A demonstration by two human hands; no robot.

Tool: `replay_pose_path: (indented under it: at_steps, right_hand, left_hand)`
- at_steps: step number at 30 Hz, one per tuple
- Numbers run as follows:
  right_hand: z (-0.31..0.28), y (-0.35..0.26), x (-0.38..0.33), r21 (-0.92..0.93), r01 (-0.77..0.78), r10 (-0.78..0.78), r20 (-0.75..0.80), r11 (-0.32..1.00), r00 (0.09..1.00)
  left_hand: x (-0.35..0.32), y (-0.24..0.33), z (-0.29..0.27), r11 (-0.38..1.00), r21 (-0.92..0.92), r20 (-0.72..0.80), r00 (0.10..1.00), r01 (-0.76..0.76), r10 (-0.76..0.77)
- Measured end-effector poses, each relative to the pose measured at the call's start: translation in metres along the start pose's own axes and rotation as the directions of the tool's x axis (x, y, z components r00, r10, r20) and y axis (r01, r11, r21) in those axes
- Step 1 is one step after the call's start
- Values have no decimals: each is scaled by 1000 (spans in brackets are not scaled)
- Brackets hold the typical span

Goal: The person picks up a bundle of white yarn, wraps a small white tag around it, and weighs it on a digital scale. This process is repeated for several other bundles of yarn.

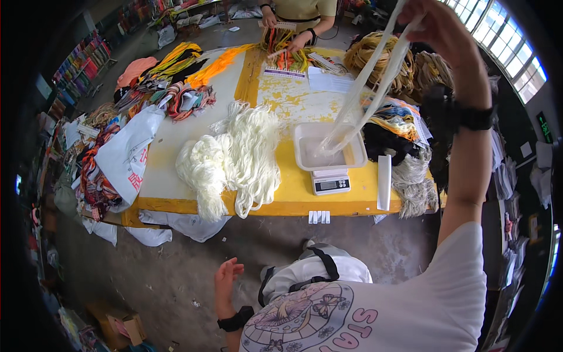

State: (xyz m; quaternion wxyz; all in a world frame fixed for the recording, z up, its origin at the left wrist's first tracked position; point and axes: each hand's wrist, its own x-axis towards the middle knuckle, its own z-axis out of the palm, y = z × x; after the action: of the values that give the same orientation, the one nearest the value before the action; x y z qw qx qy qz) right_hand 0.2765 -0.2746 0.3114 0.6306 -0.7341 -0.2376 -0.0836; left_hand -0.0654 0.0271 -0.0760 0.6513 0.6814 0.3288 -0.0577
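My right hand [437,29] is raised high at the upper right, its fingers closed on a hank of thin white yarn [392,70]. The yarn hangs in two long strands, their lower ends in a white plastic tray [300,154]. That tray rests on a small digital scale [331,184] at the table's near edge. Below the table, my left hand [227,280] is held in the air with its fingers apart, holding nothing. Left of the tray lies a big loose heap of cream-white yarn [252,158], partly over the table edge.
Across the table [205,132], a person's hands [302,40] handle colourful yarn. Tan yarn coils [381,58] and grey yarn [413,182] lie at the right, beside a white rolled sheet [384,182]. Mixed yarn bundles [187,101] and a white plastic bag [132,152] lie at the left.
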Motion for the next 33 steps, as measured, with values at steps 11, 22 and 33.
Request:
replay_pose_path:
  at_steps: [11,22,33]
  right_hand:
    - [-28,382,-104,58,-644,644,-150,763,750]
    - [-90,467,-231,213,-776,662,-678,594,320]
    - [68,378,-230,-59,-808,545,-709,586,447]
  left_hand:
    - [26,21,52,998,45,44,998,-52,50]
    - [231,75,-105,980,121,-412,890,-159,195]
    - [477,86,-159,691,694,-209,862,-203,462]
